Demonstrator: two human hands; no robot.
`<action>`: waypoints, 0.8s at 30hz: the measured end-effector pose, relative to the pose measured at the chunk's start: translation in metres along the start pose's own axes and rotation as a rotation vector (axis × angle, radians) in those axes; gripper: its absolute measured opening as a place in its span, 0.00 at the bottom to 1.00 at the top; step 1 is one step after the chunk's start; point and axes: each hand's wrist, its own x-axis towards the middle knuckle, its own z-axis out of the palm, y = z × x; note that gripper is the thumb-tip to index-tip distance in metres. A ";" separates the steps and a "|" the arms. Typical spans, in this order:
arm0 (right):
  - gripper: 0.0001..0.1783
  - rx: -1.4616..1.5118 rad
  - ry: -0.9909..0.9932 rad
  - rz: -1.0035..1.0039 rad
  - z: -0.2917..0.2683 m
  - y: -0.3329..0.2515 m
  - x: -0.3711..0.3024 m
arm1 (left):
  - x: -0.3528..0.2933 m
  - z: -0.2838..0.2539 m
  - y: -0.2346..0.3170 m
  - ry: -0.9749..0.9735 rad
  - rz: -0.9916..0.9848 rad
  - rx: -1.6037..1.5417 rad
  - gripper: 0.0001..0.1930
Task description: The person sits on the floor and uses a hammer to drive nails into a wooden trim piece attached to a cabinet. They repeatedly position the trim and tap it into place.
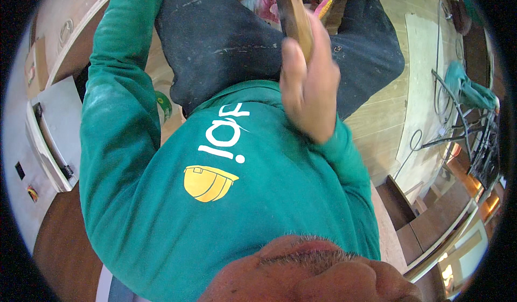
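My right hand [312,89] is closed around a long tan wooden piece [302,30] with a dark strip along its left side, held in front of my lap. Motion blurs the hand a little. The upper end of that piece leaves the picture at the top, so its exact kind is unclear. Beyond it, between my legs, lies a pink and white plastic bag [264,3], partly covered by the piece. My left arm [124,43] reaches forward in its green sleeve, and the hand lies outside the top edge.
On the right, a pale board [414,86] lies on the wood-look floor. Near it are cables, a black metal frame [458,119] with a green cloth [466,86], and brown panels [441,216]. A grey-white box [59,124] stands on the left. A green round item [163,103] sits beside my leg.
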 end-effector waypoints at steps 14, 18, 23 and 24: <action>0.25 -0.056 0.050 -0.107 -0.003 -0.006 -0.012 | -0.011 -0.010 -0.008 -0.106 0.021 -0.127 0.09; 0.25 -0.048 0.085 -0.145 0.013 0.008 0.025 | -0.036 0.001 0.037 -0.059 0.197 0.368 0.11; 0.27 -0.092 0.073 -0.167 0.021 0.010 0.042 | -0.045 -0.001 0.041 0.037 0.205 0.528 0.11; 0.27 -0.085 0.055 -0.137 0.015 0.004 0.024 | -0.046 -0.002 0.039 0.037 0.205 0.534 0.11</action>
